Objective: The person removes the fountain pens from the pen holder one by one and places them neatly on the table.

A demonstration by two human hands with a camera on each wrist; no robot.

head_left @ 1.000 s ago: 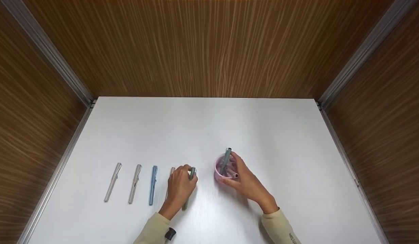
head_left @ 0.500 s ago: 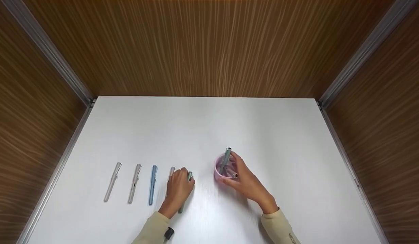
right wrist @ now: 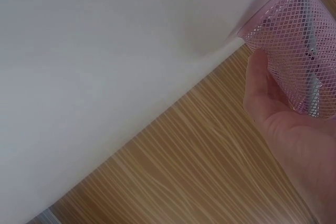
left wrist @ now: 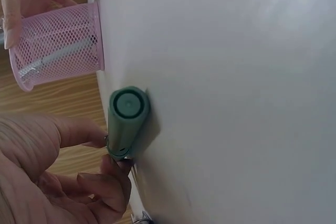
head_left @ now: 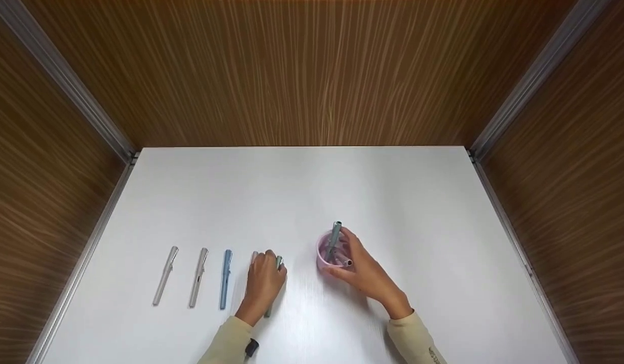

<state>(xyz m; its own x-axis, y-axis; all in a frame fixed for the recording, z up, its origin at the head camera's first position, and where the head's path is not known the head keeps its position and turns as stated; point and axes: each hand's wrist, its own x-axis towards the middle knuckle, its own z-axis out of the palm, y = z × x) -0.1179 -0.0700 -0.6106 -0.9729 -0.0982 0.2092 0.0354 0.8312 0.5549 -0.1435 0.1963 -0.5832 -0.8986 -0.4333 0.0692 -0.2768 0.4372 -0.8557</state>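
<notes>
My left hand [head_left: 264, 283] pinches a green pen [head_left: 268, 312] by its clip end, between thumb and fingers. In the left wrist view that green pen [left wrist: 126, 124] points its blunt end at the camera, close to the white tabletop. Just left of the hand, a pale pen [head_left: 254, 256] lies partly hidden under it. My right hand [head_left: 370, 278] grips the side of a pink mesh pen cup [head_left: 320, 259], which stands upright. A green pen [head_left: 335, 236] and a pale pinkish pen [head_left: 343, 259] lean inside the cup.
To the left, a blue pen [head_left: 225, 279], a grey pen [head_left: 198, 278] and another silvery pen [head_left: 165, 276] lie side by side, roughly parallel, on the white table [head_left: 392, 187]. Wood-grain panels [head_left: 312, 76] enclose the back and both sides.
My left hand and the green pen in it have shifted slightly left and toward me, closer to the pale pen. The right hand keeps its hold on the cup.
</notes>
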